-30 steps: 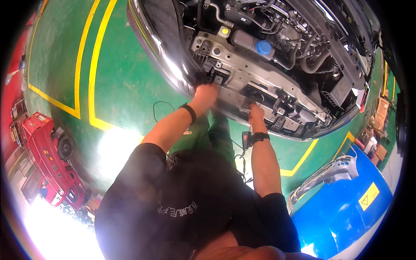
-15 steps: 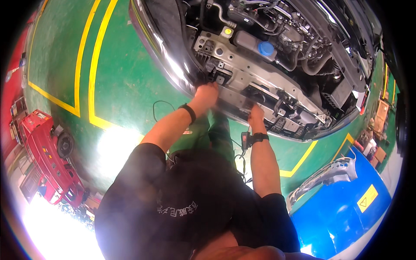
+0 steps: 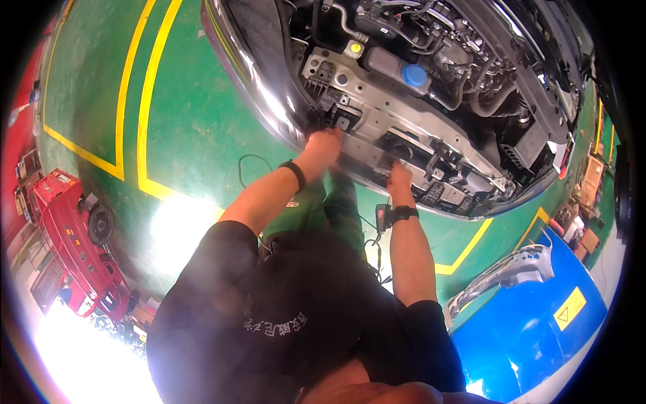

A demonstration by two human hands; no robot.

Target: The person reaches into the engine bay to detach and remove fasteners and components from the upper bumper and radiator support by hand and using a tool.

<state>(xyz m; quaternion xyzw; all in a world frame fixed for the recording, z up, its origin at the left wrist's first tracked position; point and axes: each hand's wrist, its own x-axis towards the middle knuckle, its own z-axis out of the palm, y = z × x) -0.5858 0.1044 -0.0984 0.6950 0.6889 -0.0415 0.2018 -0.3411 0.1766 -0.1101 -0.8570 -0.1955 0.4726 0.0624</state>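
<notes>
In front of me is the open front end of a dark car, its front bumper (image 3: pixel 269 101) curving along the near side. My left hand (image 3: pixel 324 146) is closed at the bumper's upper edge, beside a small black bracket (image 3: pixel 342 123); its fingertips are partly hidden. Further right, my right hand (image 3: pixel 400 176) has its fingers curled at the same edge, next to the dark slot in the front panel (image 3: pixel 367 156). What lies under those fingertips is hard to make out. A small black device (image 3: pixel 383 217) with a red mark hangs by my right wristband.
Behind the metal crossmember (image 3: pixel 393 111) sits a reservoir with a blue cap (image 3: pixel 414 75). A thin black cable (image 3: pixel 254 159) loops over the green floor. A blue panel (image 3: pixel 538 323) with a silver trim part (image 3: pixel 501 273) stands right; a red car body (image 3: pixel 81 249) is left.
Both hands stay at the bumper edge. My left hand has shifted very slightly to the right, and the fingers of my right hand have moved a little.
</notes>
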